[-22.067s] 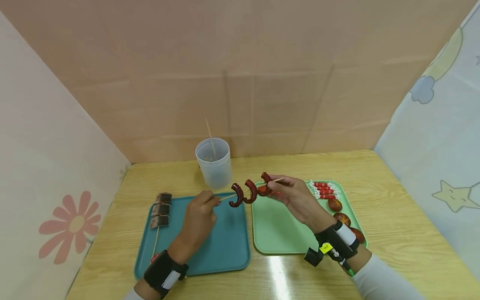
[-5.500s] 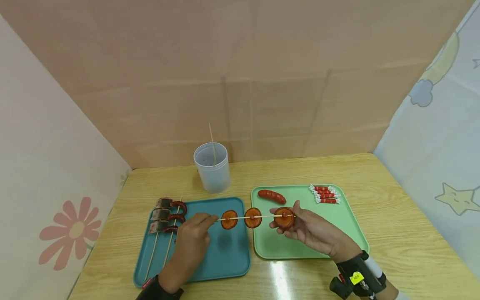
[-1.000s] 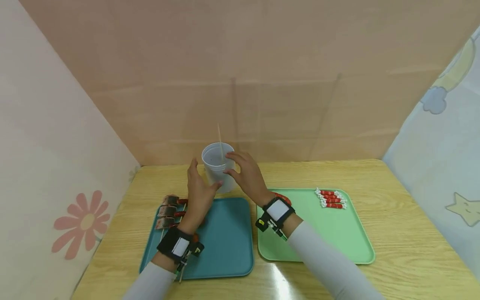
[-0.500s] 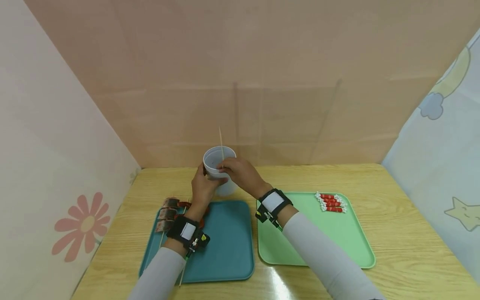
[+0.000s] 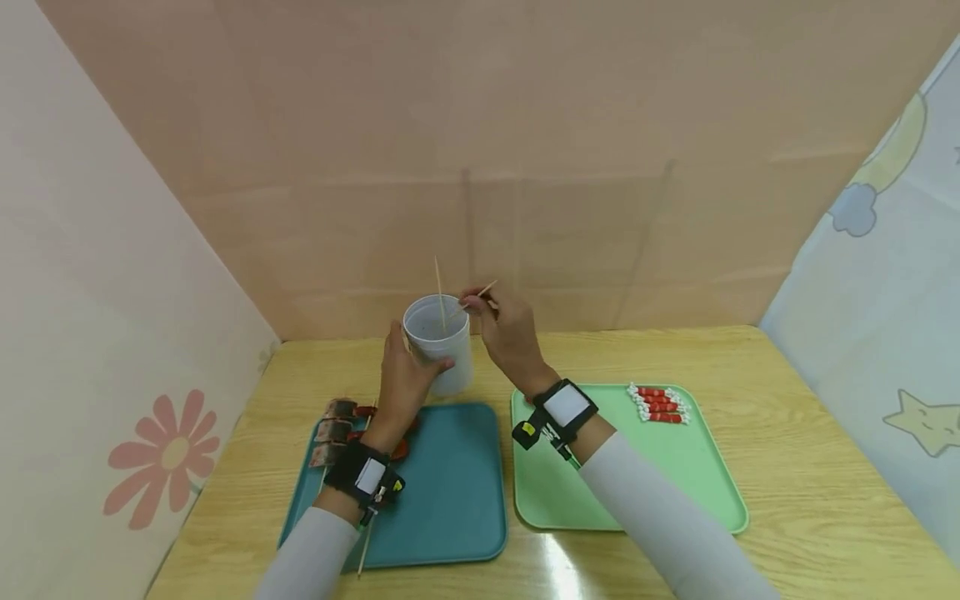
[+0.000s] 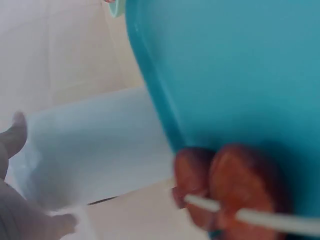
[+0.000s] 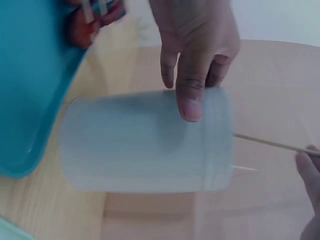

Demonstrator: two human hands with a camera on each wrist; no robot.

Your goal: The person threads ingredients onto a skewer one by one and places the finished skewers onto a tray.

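Observation:
My left hand (image 5: 405,379) grips the translucent plastic cup (image 5: 456,367) near its rim; in the right wrist view its thumb presses the cup's side. Above the rim, my right hand (image 5: 513,337) pinches a bamboo skewer (image 5: 486,288), which slants out of the cup. A second skewer (image 5: 439,279) leans inside it. On the teal tray (image 5: 457,500), partly behind my left arm, lie loaded skewers: grey-skinned fish pieces (image 5: 332,431), dark red tentacle pieces mostly hidden, and round reddish-brown slices (image 6: 240,185).
To the right, the green tray (image 5: 600,492) holds several small red-and-white rolls (image 5: 662,406). Behind my right wrist, a bit of red sausage (image 5: 529,399) shows at that tray's corner. A brown paper backdrop (image 5: 570,208) stands behind the wooden table.
The tentacle and round-slice skewers, held earlier, now lie on the teal tray. My left hand has taken hold of the cup; my right hand has lifted a skewer partway out.

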